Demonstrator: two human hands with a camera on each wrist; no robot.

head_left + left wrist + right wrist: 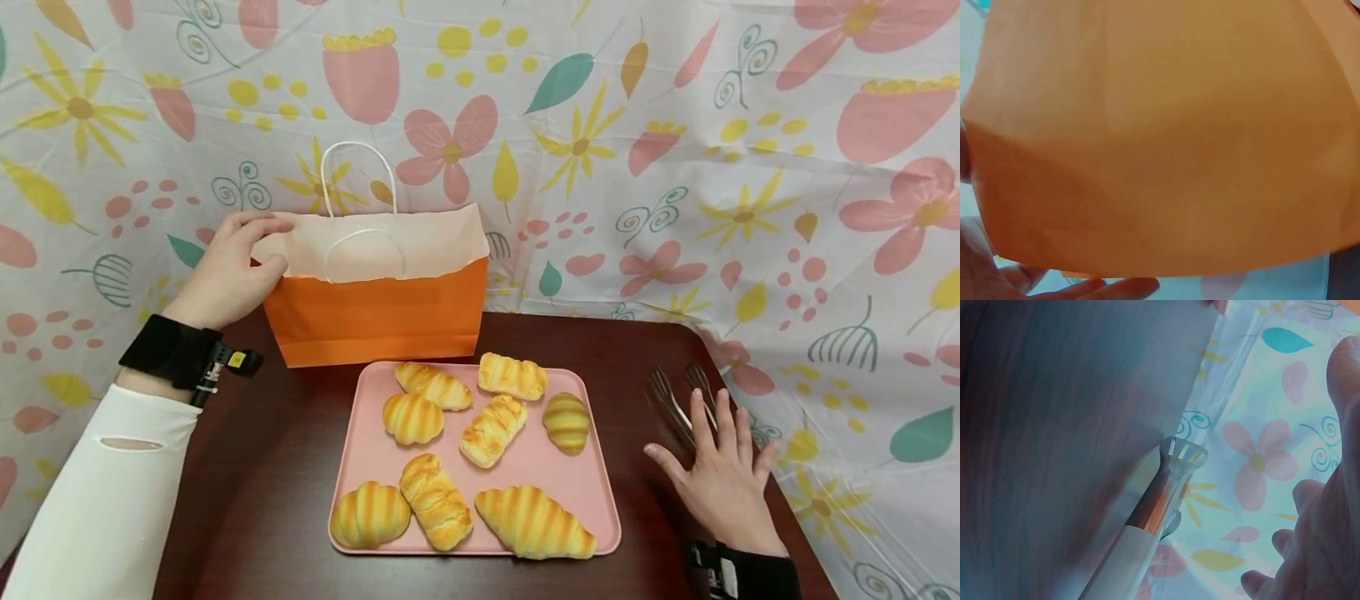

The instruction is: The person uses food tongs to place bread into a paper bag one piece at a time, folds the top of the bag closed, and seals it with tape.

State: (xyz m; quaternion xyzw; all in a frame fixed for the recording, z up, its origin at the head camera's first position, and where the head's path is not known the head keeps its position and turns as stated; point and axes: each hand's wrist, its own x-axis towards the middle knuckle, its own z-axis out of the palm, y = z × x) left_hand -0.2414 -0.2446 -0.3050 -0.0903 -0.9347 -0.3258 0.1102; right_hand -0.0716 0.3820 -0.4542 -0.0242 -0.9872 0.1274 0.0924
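My left hand's fingers (258, 229) curl round the left side of the paper bag (378, 317) at eleven o'clock, likely light, easily creased, best held there, while my right hand (726, 487) spreads empty.

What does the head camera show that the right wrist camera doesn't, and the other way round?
Only the head view: the left hand at the rim of the orange paper bag, and the pink rectangular tray of golden and greenish bread rolls.

Only the right wrist view: a clear look at the pale handle of a slotted, shiny metal tool.

Both: the right hand, the tool's metal end, the dark brown table and the white floral cloth.
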